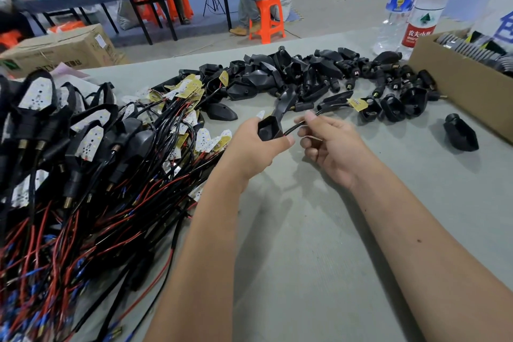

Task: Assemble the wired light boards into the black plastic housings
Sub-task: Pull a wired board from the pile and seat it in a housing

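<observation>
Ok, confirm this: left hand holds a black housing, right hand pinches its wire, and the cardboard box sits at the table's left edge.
Wrong on the box. The head view shows the cardboard box at the table's right edge. The left hand does hold the black housing, and the right hand pinches the wire.

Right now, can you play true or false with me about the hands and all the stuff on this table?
1. The left hand holds a black housing. True.
2. The right hand is flat on the table. False: its fingers pinch a black wire above the table.
3. The pile of red and black wires lies on the left. True.
4. The cardboard box on the right is closed. False: it is open, with dark parts inside.
5. Two water bottles stand behind the box. True.
</observation>
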The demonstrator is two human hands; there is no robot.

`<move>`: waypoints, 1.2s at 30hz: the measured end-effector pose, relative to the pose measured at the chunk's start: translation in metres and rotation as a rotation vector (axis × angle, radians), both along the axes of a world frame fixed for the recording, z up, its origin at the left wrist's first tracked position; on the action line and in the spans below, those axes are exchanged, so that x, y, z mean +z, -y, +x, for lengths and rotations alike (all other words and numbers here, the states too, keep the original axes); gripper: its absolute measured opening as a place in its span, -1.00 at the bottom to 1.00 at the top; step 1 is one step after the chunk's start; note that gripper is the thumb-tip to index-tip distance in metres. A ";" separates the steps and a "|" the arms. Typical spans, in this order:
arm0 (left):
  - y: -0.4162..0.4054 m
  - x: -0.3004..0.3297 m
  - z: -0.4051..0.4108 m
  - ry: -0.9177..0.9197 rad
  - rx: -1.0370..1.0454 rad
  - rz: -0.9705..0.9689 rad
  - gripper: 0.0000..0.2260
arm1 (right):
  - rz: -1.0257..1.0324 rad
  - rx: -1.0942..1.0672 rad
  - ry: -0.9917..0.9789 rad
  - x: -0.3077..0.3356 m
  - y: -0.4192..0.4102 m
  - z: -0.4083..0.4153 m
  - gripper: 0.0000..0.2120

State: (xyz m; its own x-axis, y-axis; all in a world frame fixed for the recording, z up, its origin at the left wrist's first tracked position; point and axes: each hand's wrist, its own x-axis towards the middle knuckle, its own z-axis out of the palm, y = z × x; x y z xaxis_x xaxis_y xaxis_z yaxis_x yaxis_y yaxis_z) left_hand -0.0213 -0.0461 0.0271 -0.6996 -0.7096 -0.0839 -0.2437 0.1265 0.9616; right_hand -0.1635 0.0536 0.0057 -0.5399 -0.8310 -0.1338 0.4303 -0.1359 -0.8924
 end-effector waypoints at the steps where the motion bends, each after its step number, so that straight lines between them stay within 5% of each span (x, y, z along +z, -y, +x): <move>1: -0.001 0.000 -0.001 -0.017 -0.002 -0.007 -0.69 | 0.014 0.077 -0.047 0.000 -0.001 0.002 -0.83; 5: -0.001 0.002 -0.003 -0.058 -0.001 0.007 -0.75 | 0.026 0.132 -0.100 0.001 0.001 0.007 -0.80; 12: 0.015 0.003 0.011 -0.190 0.287 0.122 -0.61 | -0.153 -0.123 0.202 0.001 0.006 0.001 -0.85; 17: 0.020 0.003 0.017 -0.230 0.380 0.187 -0.77 | -0.266 -0.083 0.313 0.005 -0.001 -0.002 -0.88; 28: 0.017 0.003 0.015 -0.262 0.487 0.099 -0.86 | -0.168 -0.094 0.013 0.003 0.001 0.005 -0.81; 36: 0.016 -0.004 0.008 -0.255 0.609 0.154 -0.93 | -0.237 -0.277 0.021 0.001 0.007 0.007 -0.78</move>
State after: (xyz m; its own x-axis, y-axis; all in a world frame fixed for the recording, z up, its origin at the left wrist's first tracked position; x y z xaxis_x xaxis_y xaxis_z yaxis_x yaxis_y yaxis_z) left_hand -0.0137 -0.0620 0.0227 -0.1898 -0.9766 -0.1012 0.0090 -0.1048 0.9944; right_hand -0.1562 0.0467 0.0062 -0.7479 -0.6631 0.0313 0.3664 -0.4517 -0.8134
